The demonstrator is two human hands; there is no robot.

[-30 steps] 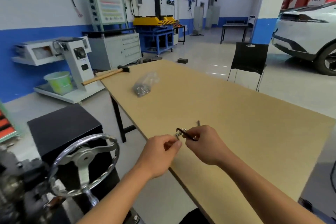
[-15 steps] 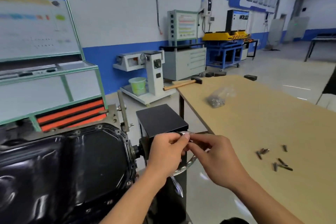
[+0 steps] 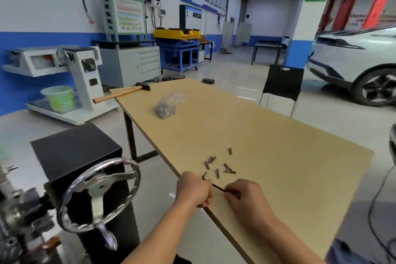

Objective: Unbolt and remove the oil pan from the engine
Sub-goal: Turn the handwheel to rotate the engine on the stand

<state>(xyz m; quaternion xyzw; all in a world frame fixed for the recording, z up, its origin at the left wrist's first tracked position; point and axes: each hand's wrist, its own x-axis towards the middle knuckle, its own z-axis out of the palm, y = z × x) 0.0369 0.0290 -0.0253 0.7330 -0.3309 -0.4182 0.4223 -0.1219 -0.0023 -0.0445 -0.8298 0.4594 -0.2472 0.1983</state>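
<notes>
While both hands grip it at the lower centre of the frame, a black hex key (image 3: 217, 187) spans the gap between them above the near edge of the bench (image 3: 278, 156). The left hand (image 3: 194, 191) is curled into a fist around the key's bent end, whose short leg pokes up above the knuckles. The right hand (image 3: 246, 201) pinches the long end with curled fingertips. The hands are apart, joined only by the key. Just above them in the frame, a scatter of loose bolts (image 3: 211, 159) lies on the bench, near the left hand but touching neither hand. Farther up lie a clear bag of hardware (image 3: 168, 105) and, at the bench's far corner, a hammer (image 3: 122, 94). A chrome handwheel (image 3: 96, 191) stands at the lower left, beside the left forearm. Where the oil pan lies cannot be told from this view.
</notes>
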